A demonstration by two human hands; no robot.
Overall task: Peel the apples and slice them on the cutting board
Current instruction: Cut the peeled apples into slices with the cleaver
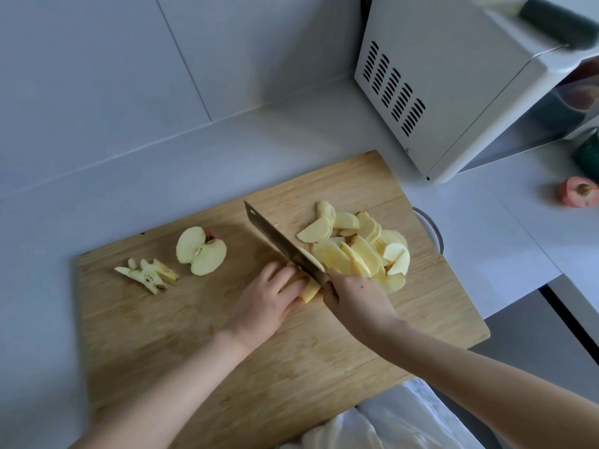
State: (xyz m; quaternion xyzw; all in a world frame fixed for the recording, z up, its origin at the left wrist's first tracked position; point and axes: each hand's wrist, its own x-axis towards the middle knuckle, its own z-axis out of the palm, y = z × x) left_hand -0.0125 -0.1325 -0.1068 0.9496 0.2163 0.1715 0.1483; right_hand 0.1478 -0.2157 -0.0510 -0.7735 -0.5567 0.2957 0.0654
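Note:
A wooden cutting board [201, 335] lies on the grey counter. My left hand [269, 299] holds down a peeled apple piece [309, 288] with curled fingers. My right hand [351, 294] grips the handle of a cleaver [278, 239], whose blade stands on that piece. Right of the blade lies a heap of several apple slices [359, 251]. A peeled apple half [201, 251] lies cut face up at the board's left middle. Cut-out core scraps [147, 273] lie further left.
A white microwave [453, 92] stands at the back right, close to the board's far corner. A red apple end [580, 191] lies on the counter at the right edge. A metal loop [431, 228] shows beside the board's right edge. White cloth [389, 422] is below.

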